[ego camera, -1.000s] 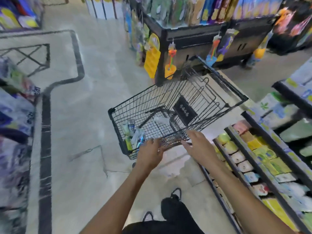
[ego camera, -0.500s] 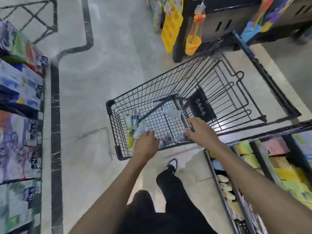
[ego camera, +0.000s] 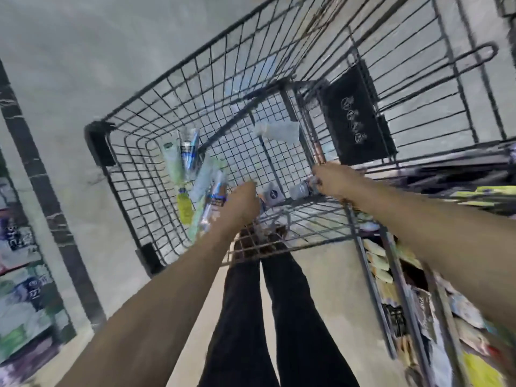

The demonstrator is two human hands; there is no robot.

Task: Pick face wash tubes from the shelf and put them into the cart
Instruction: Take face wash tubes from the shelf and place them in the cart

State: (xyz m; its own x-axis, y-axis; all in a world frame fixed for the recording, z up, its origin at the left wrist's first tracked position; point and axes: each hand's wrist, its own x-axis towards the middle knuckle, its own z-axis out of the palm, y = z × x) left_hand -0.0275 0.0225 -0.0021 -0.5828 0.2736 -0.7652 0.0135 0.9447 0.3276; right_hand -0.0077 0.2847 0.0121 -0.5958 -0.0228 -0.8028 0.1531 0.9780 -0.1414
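Item: wire shopping cart, black, viewed from above. Shelf of packaged goods is set just beside it, right. Contents: face wash tubes, heaped in the left corner of the basket; one pale tube is lying apart. Left hand and right hand are curled at the near rim; what is held cannot be told, blurred. Risk, judged: slim tubes could be lost through the mesh if dropped end-on.

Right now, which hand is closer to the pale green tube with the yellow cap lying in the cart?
Left. The left hand is just right of the pale green tube with the yellow cap; the right hand is farther right, across the black wire cart by its near edge.
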